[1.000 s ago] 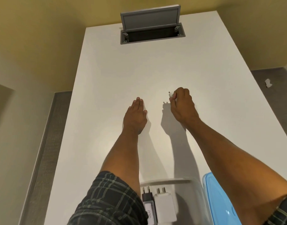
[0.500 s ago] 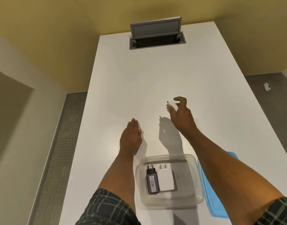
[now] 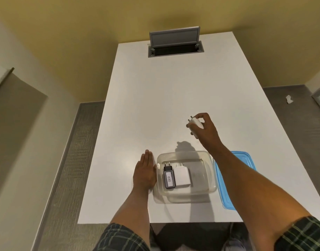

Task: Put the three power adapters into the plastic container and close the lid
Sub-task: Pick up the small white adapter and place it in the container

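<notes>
A clear plastic container (image 3: 209, 161) stands near the table's front edge. Inside it lie a black power adapter (image 3: 168, 178) with a "030" label and a white power adapter (image 3: 182, 175), side by side, prongs pointing away from me. My right hand (image 3: 207, 130) holds a third white power adapter (image 3: 195, 124) in the air, above the table and beyond the container's far rim. My left hand (image 3: 144, 172) lies flat on the table, fingers together, against the container's left side. The blue lid (image 3: 243, 159) lies right of the container, partly hidden by my right forearm.
The white table (image 3: 173, 96) stretches away from me. An open grey cable hatch (image 3: 175, 44) sits at its far end. Grey floor lies on both sides, with a scrap of white paper (image 3: 289, 99) on the right.
My right hand has lifted the white adapter off the table and drawn it back toward the container. My left hand has slid back to rest beside the container.
</notes>
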`<state>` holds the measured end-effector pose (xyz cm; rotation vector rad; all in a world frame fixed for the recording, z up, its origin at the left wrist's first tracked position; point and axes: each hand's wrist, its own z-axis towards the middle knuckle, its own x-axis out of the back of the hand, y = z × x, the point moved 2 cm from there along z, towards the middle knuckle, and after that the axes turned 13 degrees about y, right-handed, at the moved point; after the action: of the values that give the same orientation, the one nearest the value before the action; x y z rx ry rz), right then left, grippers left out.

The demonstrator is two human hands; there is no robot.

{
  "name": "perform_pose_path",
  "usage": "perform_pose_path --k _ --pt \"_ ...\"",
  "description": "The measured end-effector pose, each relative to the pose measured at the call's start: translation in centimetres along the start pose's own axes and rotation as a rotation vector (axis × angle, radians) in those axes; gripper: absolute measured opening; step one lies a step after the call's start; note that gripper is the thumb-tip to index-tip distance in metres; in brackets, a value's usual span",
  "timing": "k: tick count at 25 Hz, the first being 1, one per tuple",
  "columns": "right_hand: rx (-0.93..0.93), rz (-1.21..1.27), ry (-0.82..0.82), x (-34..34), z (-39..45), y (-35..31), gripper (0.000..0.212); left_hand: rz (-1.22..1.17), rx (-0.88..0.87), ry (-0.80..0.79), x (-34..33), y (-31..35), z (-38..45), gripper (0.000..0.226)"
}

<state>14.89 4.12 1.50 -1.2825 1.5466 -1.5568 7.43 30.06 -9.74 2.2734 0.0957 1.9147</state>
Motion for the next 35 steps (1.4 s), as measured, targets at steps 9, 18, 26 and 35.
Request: perform_pose_path --k 9,18,26,35 --pt "0.040 -0.310 -0.294 1.1 -5.7 1.9 0.020 0.029 -0.013 -0.135 -0.4 -0.2 -4.1 0.066" --pt "0.382 -0.707 -0.448 2.0 -9.1 4.2 0.040 0.009 -0.024 -0.187 -0.2 -0.5 -5.0 0.069" --pt "0.303 -1.166 -0.441 0.9 -9.1 6.9 0.047 0.034 -0.027 -0.206 -0.6 -0.5 -5.0 0.070" --pt "0.325 -1.360 -0.421 -0.8 -9.7 8.7 0.034 0.029 -0.047 -0.208 -1.2 -1.0 -5.2 0.069"
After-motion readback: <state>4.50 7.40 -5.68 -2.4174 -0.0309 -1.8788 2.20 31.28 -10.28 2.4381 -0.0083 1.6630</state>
